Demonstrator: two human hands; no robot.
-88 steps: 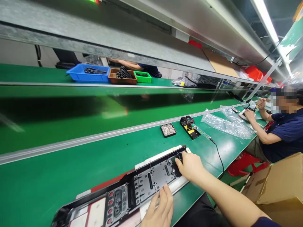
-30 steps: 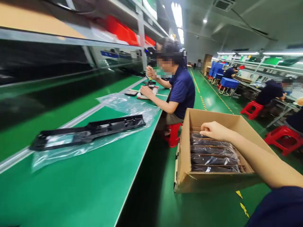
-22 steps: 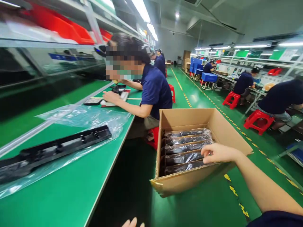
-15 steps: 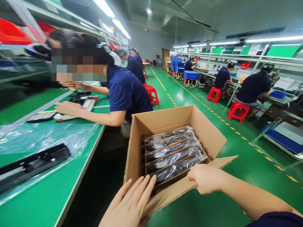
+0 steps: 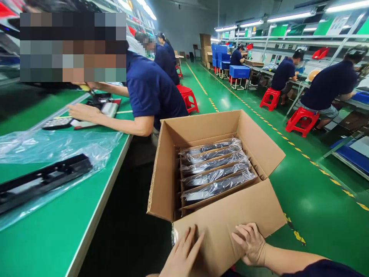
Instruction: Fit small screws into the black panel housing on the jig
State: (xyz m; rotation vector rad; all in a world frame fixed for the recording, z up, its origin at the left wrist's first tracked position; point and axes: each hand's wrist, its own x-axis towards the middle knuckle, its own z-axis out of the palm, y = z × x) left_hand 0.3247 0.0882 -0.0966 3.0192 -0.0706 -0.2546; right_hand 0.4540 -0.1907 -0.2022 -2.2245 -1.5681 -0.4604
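Observation:
An open cardboard box [image 5: 201, 127] stands before me with its flaps folded outward. Cardboard dividers separate several dark, long parts in clear plastic bags [image 5: 219, 184]. On the near flap [image 5: 225, 215], my left hand [image 5: 184, 250] lies with fingers outstretched and holds nothing. At that flap's lower right edge is my right hand [image 5: 250, 244], its bent fingers over the top face and gripping the edge. The thumb's underside contact is hidden.
To the left is a green workbench [image 5: 57, 223] bearing a black long part [image 5: 46, 182] on clear plastic sheeting [image 5: 103, 150]. A co-worker [image 5: 152, 88] leans over this bench. Red stools [image 5: 302, 121] and seated people line the right side, beyond the taped green floor.
The near flap has folded outward and down, showing its broad face. My right hand has shifted from its upper edge to the lower edge; my left hand now rests on the flap.

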